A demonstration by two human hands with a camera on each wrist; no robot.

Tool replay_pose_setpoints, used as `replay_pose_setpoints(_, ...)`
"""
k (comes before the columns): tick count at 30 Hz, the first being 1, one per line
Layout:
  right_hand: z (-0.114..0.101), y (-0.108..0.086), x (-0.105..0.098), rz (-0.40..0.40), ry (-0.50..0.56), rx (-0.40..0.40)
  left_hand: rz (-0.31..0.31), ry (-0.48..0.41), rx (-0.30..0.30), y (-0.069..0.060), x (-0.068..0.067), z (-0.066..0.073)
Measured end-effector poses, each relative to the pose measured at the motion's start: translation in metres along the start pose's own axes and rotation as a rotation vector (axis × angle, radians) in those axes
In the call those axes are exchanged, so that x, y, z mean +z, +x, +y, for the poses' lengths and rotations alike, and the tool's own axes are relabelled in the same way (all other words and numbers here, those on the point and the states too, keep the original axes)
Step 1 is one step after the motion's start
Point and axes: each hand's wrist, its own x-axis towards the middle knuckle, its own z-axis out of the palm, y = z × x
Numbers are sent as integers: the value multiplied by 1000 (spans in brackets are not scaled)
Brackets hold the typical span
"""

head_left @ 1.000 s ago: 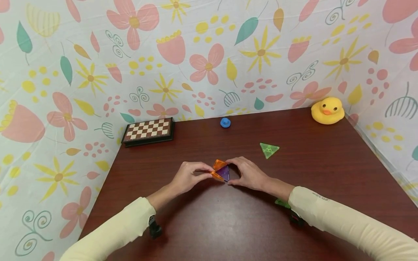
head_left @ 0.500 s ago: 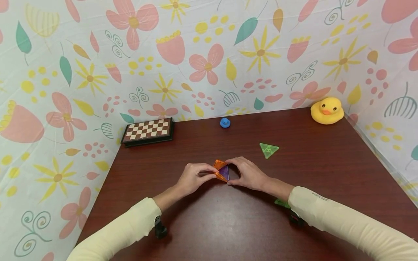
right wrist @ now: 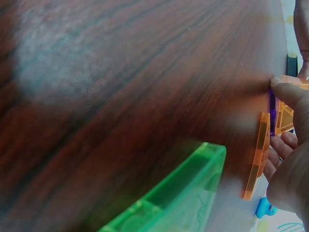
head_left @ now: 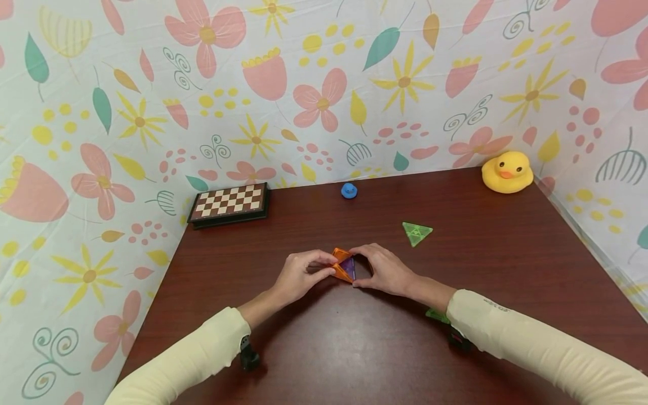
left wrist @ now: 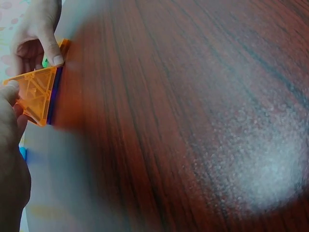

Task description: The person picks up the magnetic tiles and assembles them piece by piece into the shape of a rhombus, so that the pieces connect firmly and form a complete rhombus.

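My left hand [head_left: 298, 274] pinches an orange triangular magnetic tile [left wrist: 36, 94] between thumb and fingers, holding it tilted up along one edge of a purple triangular tile [head_left: 348, 265]. The purple tile lies flat on the table, partly covered by the orange one. A second orange tile [head_left: 340, 255] leans at its far edge. My right hand [head_left: 387, 271] grips the purple tile's right side, thumb at the near corner and index finger at the far one. In the right wrist view, another orange piece [right wrist: 257, 157] appears beside the right hand.
A green triangular tile [head_left: 417, 233] lies beyond the right hand, and another green tile [head_left: 437, 316] is partly under the right forearm. Toward the back of the dark wooden table stand a checkered board box [head_left: 230, 203], a small blue duck [head_left: 349, 190] and a large yellow duck [head_left: 507, 172].
My left hand has shifted slightly right, bringing the orange tile against the purple tile's edge and tilting it up. My right hand has stayed in place.
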Motion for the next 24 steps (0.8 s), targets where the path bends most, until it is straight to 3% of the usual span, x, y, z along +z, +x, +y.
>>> replay_pose_setpoints(5, -1, 0, -1, -2, -2, 0, 23, 39, 32, 0, 1, 0)
replay_pose_setpoints(12, -1, 0, 0, -6, -9, 1, 66, 174, 76, 0, 2, 1)
replay_pose_setpoints(24, -1, 0, -1, -20, -7, 11, 41, 124, 35, 5, 2, 1)
